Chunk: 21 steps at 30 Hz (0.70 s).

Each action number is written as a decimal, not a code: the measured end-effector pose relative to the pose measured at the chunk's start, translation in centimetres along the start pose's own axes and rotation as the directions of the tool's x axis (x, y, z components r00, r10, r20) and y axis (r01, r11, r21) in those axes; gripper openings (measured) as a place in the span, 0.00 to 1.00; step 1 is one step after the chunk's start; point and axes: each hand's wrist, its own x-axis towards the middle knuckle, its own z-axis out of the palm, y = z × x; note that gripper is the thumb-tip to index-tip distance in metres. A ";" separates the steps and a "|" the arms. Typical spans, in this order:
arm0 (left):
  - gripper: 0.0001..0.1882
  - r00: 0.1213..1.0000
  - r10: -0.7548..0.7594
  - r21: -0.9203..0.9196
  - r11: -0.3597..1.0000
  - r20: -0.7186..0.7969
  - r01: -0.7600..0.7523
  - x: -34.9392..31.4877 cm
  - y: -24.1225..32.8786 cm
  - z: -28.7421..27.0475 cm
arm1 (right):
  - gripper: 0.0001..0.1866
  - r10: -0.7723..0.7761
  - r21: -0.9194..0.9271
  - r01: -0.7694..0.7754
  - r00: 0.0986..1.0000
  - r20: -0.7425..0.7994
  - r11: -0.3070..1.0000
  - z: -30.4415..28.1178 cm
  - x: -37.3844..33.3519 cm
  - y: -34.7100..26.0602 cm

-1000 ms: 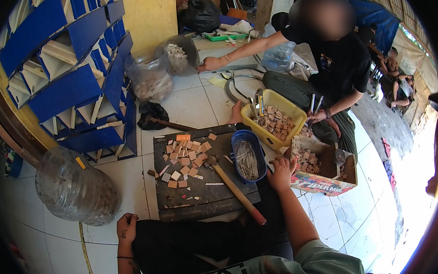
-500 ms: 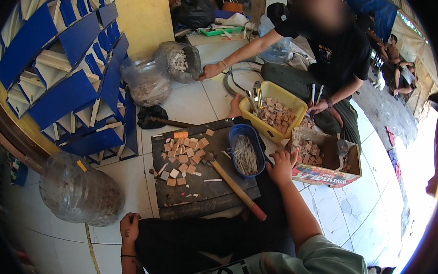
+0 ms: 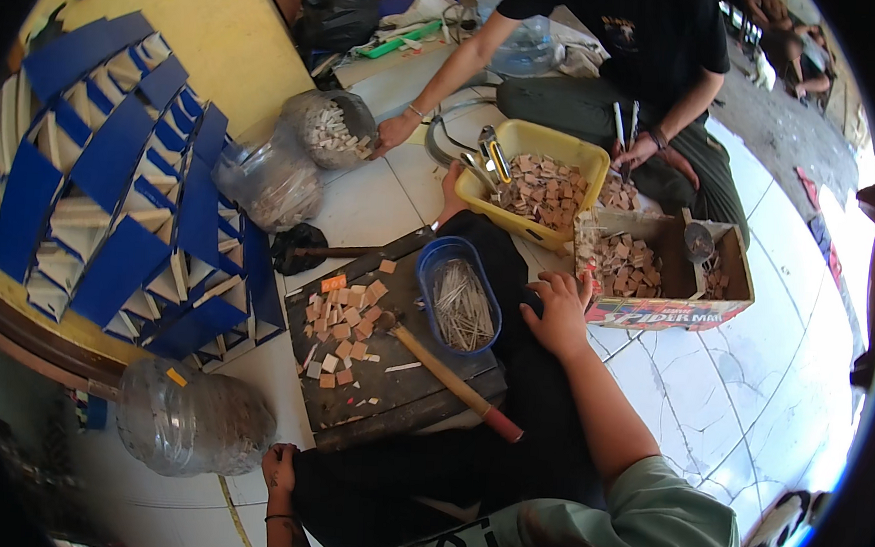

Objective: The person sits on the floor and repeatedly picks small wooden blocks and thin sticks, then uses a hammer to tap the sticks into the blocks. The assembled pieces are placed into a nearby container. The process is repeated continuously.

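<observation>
My right hand [image 3: 559, 313] rests on my dark-trousered knee, fingers loosely spread, beside the cardboard box [image 3: 645, 313] of small wooden squares. By my other knee is my left hand [image 3: 280, 467], its fingers curled in and partly hidden; nothing shows in it. Between my legs lies a dark board [image 3: 389, 411] with scattered wooden squares [image 3: 347, 318], an orange piece among them. A hammer [image 3: 451, 380] with a wooden, red-ended handle lies across it. A blue oval tub [image 3: 420, 282] of thin pale sticks stands at the board's right side.
Across from me a co-worker's hand [image 3: 398, 133] touches a clear container [image 3: 349, 160] of pale pieces; their other hand [image 3: 637, 153] holds thin sticks. A yellow basin [image 3: 482, 204] of squares bears a cutter. Blue-faced stacked pieces [image 3: 123, 174] and a plastic jug [image 3: 193, 424] stand left.
The view has turned slightly, so the board and tub appear farther left and the cardboard box farther right. My hands keep their places on my legs.
</observation>
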 end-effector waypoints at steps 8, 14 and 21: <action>0.21 0.989 -0.113 0.372 0.917 -0.099 0.142 1.9 -2.4 -0.4 | 0.20 -0.057 0.192 0.047 0.997 0.047 0.980 -2.1 -0.3 0.0; 0.23 0.996 -0.070 0.570 0.817 -0.063 0.093 3.5 -5.4 -1.6 | 0.22 -0.160 0.339 0.129 0.985 0.065 0.932 -2.9 -0.7 0.7; 0.18 0.990 -0.001 0.671 0.735 0.138 -0.092 5.4 -10.3 -4.6 | 0.22 -0.231 0.493 0.139 0.964 0.131 0.859 -3.3 -0.5 1.5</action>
